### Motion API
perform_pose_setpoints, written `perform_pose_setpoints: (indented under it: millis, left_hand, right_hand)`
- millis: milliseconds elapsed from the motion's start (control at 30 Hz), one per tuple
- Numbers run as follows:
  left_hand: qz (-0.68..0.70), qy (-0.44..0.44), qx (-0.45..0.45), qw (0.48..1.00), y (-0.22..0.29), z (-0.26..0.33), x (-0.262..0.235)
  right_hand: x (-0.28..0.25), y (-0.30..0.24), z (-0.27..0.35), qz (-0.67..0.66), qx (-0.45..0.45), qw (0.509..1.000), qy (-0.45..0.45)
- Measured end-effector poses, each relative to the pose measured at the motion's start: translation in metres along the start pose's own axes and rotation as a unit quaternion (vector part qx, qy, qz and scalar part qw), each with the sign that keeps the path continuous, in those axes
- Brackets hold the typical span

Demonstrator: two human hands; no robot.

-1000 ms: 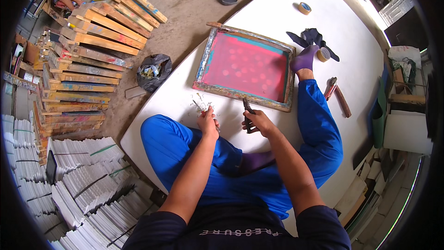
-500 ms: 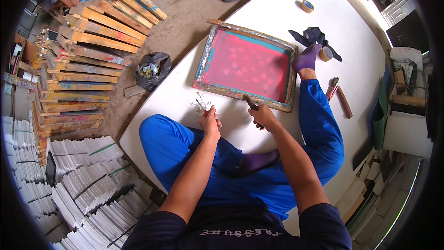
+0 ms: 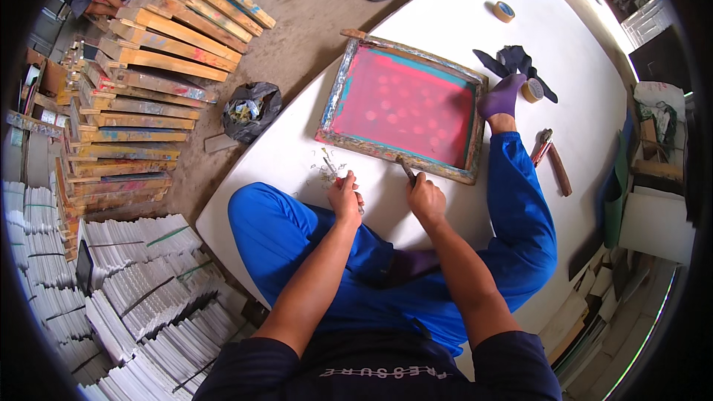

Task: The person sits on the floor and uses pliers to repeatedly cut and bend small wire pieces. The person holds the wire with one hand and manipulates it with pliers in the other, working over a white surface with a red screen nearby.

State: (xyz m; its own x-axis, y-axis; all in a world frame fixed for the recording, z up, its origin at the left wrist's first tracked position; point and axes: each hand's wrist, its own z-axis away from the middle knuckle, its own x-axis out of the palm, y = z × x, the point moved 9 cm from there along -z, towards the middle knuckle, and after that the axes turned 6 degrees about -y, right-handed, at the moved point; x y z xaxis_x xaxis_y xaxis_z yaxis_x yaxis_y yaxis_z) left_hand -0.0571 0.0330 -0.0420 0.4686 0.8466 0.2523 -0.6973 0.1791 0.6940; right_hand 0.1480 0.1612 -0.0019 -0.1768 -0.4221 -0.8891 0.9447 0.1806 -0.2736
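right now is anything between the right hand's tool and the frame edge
Nothing visible. The right hand holds a thin tool whose tip already meets the near edge of the frame. The left hand sits apart on the white board.

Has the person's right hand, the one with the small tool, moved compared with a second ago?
Yes. The right hand has shifted right along the near edge of the pink screen frame, away from the left hand.

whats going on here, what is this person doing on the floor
A person in blue trousers sits on a white sheet with a wooden screen-printing frame lying flat before them. The right hand holds a slim tool against the frame's near edge. The left hand holds something small beside a little pile of scraps.
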Motion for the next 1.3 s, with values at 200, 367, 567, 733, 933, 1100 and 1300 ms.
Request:
perform_pose_setpoints:
  millis: [200,367,567,733,933,1100,1300]
  left_hand:
    - [-0.023,-0.036,-0.005,0.999,-0.003,0.007,-0.002]
    - [-0.053,-0.134,-0.043,0.989,-0.006,0.01,0.018]
    - [-0.037,-0.202,-0.076,0.976,-0.012,0.02,0.032]
    - [0.002,-0.186,-0.1,0.977,-0.017,0.009,0.02]
    - [0.025,-0.023,-0.034,0.999,-0.003,-0.002,-0.009]
    - [0.065,0.107,0.001,0.992,0.01,-0.008,-0.036]
    - [0.037,0.056,0.003,0.998,0.004,-0.006,-0.021]
  right_hand:
    - [-0.011,0.007,-0.006,0.1,-0.132,0.981,0.104]
    - [-0.018,-0.006,0.016,0.061,-0.192,0.975,0.098]
    - [-0.01,-0.046,0.041,0.009,-0.204,0.979,0.015]
    - [0.009,-0.05,0.041,-0.059,-0.223,0.97,-0.081]
    - [0.027,-0.034,0.035,-0.271,-0.121,0.918,-0.264]
    - [0.027,-0.009,0.02,-0.434,-0.024,0.849,-0.302]
    - [0.018,0.003,0.001,-0.431,0.026,0.847,-0.312]
